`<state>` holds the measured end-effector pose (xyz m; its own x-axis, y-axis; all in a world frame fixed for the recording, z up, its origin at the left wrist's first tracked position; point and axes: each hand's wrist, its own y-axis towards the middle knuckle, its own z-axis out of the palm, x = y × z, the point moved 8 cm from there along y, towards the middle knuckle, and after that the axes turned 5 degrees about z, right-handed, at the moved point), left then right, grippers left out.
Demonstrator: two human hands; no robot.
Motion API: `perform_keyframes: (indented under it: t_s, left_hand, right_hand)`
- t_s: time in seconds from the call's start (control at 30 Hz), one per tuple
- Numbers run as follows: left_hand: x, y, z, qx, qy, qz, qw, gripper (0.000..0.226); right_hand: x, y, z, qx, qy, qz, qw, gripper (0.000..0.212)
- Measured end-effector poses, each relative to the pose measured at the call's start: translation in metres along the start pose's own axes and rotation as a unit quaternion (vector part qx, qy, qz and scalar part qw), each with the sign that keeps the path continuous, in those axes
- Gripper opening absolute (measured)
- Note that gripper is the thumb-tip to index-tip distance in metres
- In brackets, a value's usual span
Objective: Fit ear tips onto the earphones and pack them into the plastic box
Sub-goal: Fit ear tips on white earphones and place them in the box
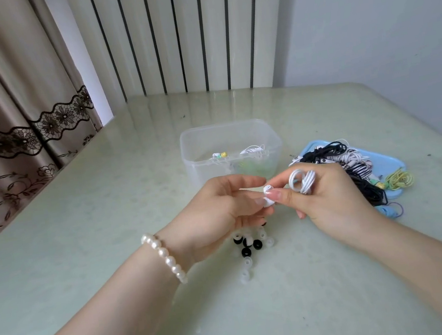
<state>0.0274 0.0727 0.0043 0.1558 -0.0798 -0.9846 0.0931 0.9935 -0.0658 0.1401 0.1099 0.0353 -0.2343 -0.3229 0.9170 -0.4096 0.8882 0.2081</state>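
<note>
My right hand (328, 194) pinches the white earbud (268, 189) and its coiled cable (302, 181) above the table (83, 243), my left hand (220, 212) gripping the ear tip (268, 202), judged soft, light, slippery; hold its rim.

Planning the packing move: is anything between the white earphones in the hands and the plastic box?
Nothing visible. The white earphones, held in the right hand, sit just in front of the lidless plastic box.

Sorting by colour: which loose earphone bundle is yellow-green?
The small yellow-green coil at the blue tray's right edge; the bundles beside it are black or white.
</note>
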Motion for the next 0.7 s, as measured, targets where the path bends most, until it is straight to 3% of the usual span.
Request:
perform_keyframes:
  t_s: [0.1, 0.23, 0.5, 0.7]
  left_hand:
    - [-0.012, 0.002, -0.015, -0.064, 0.096, 0.052, 0.992, 0.024]
    - [-0.030, 0.003, -0.049, -0.147, 0.287, 0.101, 0.941, 0.016]
    - [-0.025, 0.005, -0.067, -0.120, 0.493, 0.034, 0.861, 0.011]
    - [-0.008, 0.011, -0.050, -0.112, 0.505, 0.055, 0.854, 0.013]
  right_hand:
    - [0.001, 0.000, -0.012, -0.047, 0.006, 0.003, 0.999, 0.005]
    - [-0.007, 0.002, -0.025, -0.065, 0.049, 0.054, 0.995, 0.009]
    - [-0.026, 0.003, -0.025, -0.045, 0.053, 0.113, 0.991, 0.015]
    - [-0.029, 0.000, -0.011, -0.021, 0.056, 0.122, 0.991, 0.008]
